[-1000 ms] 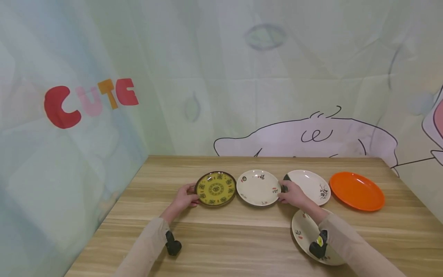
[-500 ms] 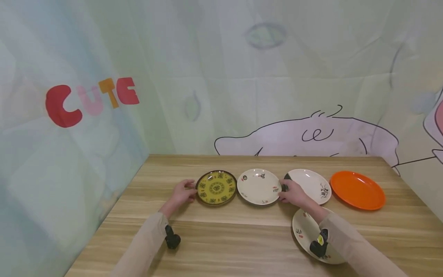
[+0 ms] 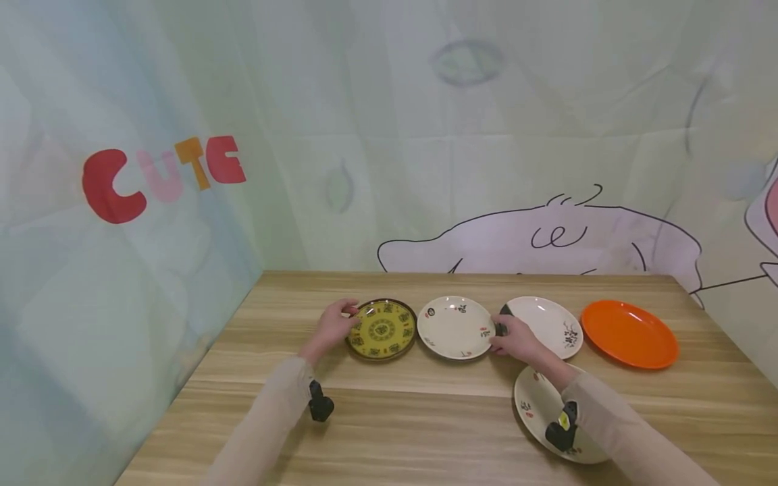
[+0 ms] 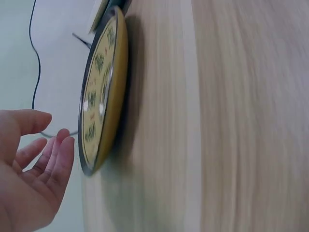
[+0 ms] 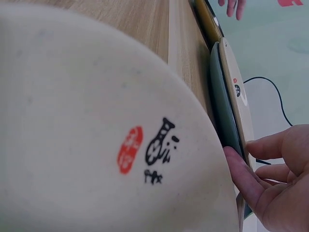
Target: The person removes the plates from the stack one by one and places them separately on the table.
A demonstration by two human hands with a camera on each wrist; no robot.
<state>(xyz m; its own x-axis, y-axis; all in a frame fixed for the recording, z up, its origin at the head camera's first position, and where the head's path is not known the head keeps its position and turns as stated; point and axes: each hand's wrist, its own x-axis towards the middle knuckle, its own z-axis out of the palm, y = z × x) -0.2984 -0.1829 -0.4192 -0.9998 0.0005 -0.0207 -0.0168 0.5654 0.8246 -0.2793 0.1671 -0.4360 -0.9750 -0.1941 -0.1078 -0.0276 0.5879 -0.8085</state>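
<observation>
My left hand [image 3: 336, 325] hovers at the left rim of a yellow patterned plate [image 3: 381, 329] with a dark edge. In the left wrist view its fingers [image 4: 62, 159] are loosely bent and apart from the plate, holding nothing. My right hand [image 3: 515, 339] pinches the right rim of a round cream plate [image 3: 454, 329] with small black and red motifs. The right wrist view shows the thumb [image 5: 265, 146] at the rim and the fingers against a grey-green side below. I cannot tell whether that side belongs to a second plate underneath.
A white plate [image 3: 541, 324] with a dark green patch lies right of the cream one, then an orange oval plate [image 3: 629, 335]. Another cream plate [image 3: 535, 412] lies under my right forearm. A printed curtain [image 3: 365, 169] hangs behind the wooden table [image 3: 395, 432].
My left hand has let go of the yellow plate's left rim, drawn slightly away, then moved up and right over its edge. My right hand stays at the cream plate.
</observation>
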